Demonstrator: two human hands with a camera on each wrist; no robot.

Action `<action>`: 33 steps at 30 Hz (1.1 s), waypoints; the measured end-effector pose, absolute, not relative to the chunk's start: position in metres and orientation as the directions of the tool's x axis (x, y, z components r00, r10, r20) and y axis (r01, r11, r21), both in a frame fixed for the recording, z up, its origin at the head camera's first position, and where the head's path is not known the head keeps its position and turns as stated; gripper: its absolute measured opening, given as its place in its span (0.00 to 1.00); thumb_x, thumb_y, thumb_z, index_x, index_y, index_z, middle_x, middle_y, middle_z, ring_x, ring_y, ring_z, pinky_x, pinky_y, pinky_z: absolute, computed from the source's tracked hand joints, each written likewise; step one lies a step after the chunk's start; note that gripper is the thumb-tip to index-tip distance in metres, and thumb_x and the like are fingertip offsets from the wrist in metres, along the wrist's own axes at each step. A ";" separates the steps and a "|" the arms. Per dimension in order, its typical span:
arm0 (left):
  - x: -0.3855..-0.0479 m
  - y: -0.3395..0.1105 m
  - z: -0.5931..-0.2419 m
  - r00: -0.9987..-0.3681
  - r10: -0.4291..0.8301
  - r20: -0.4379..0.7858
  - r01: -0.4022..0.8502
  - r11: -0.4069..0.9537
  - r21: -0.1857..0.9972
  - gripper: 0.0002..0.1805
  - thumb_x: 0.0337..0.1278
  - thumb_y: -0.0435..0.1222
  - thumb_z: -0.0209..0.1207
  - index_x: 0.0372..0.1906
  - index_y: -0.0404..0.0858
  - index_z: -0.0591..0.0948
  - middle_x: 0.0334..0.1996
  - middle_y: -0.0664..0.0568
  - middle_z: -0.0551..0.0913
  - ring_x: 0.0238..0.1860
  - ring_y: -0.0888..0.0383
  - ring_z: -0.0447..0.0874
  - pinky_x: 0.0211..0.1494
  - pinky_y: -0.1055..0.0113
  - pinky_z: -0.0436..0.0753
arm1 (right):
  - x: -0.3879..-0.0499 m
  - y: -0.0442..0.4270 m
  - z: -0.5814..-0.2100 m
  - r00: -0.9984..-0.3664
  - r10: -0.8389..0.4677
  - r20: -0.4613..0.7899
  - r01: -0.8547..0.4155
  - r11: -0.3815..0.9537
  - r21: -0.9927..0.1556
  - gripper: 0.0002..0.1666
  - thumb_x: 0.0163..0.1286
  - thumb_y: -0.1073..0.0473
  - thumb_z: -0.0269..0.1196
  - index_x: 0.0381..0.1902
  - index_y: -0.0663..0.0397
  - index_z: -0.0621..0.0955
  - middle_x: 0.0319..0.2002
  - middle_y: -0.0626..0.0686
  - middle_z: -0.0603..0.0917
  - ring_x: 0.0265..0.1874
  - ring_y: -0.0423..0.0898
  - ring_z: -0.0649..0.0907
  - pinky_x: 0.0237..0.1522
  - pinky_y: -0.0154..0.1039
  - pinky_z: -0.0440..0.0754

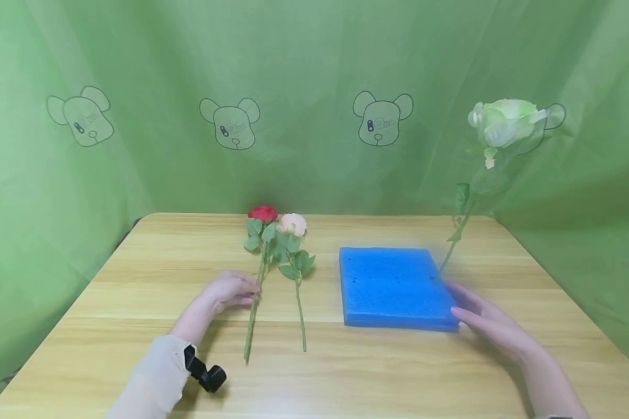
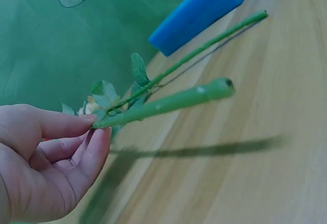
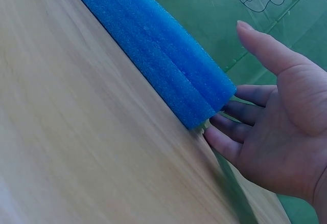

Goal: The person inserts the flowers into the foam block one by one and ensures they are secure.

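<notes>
My left hand [image 1: 233,289] pinches the stem of a red artificial rose [image 1: 262,213] between thumb and fingertips. In the left wrist view, the cut end of that green stem [image 2: 173,103] points right, lifted off the wood. A pale pink rose [image 1: 293,224] lies just right of it. At the right, my right hand [image 1: 490,329] touches the side of a blue foam block [image 1: 398,291]; the right wrist view shows its fingers [image 3: 227,139] at the block's corner and the thumb extended. A whitish-green rose [image 1: 505,122] stands tilted rightward, its stem at the block's right edge.
The wooden table [image 1: 314,384] carries everything. Behind it hangs a green curtain [image 1: 304,52] printed with bear heads. Small holes dot the foam block's top. A black device [image 1: 209,375] is strapped to the left wrist.
</notes>
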State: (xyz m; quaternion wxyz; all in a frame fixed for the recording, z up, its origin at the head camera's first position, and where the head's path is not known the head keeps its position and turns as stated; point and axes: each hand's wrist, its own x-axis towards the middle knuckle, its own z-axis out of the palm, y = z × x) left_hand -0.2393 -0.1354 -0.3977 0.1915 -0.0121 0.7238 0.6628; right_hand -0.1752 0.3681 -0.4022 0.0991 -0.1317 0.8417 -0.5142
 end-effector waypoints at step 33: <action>-0.240 -0.086 -0.349 -0.959 0.279 -0.049 -0.005 0.157 0.988 0.14 0.58 0.28 0.55 0.47 0.23 0.75 0.36 0.35 0.81 0.30 0.57 0.80 0.40 0.65 0.84 | -0.175 0.369 -0.404 -0.932 -0.362 0.015 -0.172 0.405 -0.898 0.37 0.72 0.62 0.49 0.71 0.65 0.45 0.70 0.68 0.44 0.67 0.63 0.49 0.49 0.15 0.59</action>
